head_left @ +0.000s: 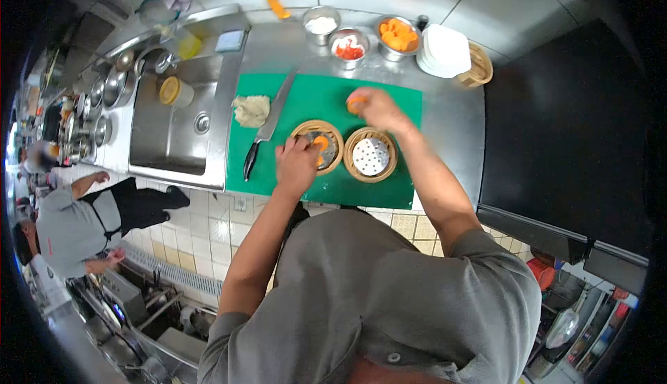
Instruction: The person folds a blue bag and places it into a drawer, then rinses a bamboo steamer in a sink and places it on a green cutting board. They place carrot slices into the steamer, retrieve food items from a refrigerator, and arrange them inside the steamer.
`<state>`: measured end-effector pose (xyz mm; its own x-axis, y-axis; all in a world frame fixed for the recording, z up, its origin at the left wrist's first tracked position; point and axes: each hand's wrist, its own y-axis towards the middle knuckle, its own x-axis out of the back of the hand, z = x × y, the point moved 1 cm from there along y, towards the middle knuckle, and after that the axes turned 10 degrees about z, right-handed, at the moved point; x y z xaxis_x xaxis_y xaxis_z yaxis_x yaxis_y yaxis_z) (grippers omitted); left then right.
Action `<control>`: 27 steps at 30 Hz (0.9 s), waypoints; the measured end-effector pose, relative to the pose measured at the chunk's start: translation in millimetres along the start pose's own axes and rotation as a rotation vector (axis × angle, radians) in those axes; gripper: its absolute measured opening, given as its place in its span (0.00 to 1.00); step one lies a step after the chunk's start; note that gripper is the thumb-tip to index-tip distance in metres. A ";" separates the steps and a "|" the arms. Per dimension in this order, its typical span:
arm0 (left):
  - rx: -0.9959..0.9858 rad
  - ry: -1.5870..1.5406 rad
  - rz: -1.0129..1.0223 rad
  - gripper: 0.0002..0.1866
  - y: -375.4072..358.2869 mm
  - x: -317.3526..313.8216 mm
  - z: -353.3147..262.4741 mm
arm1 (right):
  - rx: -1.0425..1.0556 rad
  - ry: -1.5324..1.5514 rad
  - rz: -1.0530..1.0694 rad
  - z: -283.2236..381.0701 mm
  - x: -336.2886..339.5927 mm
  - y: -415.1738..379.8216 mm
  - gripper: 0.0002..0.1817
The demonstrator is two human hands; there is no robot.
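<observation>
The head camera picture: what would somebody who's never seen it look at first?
Probably the bright green board in the middle, with a big knife lying on its left part. Next, two round steamer baskets near the board's front edge, the left hand at one. Behind the board, orange slices glow in a metal bowl.

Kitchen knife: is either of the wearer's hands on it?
No: the kitchen knife lies on the green board, with the left hand at a bamboo steamer and the right hand holding orange food.
</observation>
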<state>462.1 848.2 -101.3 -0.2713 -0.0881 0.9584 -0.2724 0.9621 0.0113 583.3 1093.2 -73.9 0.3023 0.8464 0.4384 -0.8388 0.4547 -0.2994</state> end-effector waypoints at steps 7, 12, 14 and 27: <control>-0.008 0.093 -0.015 0.17 -6.4 -5.3 2.6 | -0.060 -0.551 -0.612 -37.2 152.3 78.1 0.15; -0.036 0.031 -0.074 0.17 -7.5 -0.8 6.8 | 0.145 -0.735 -0.628 29.3 119.8 123.3 0.14; -0.058 -0.059 -0.065 0.18 -12.1 3.2 10.7 | 0.149 -0.685 -0.452 32.4 99.1 175.7 0.14; 0.432 -0.350 -0.276 0.20 -145.7 56.0 70.9 | 0.086 -1.019 -0.251 53.1 57.1 290.1 0.15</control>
<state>421.2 684.7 -69.5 -0.4039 -0.4688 0.7856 -0.7052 0.7065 0.0590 333.2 1258.7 -90.7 -0.0181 0.0791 0.9967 -0.8464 0.5295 -0.0574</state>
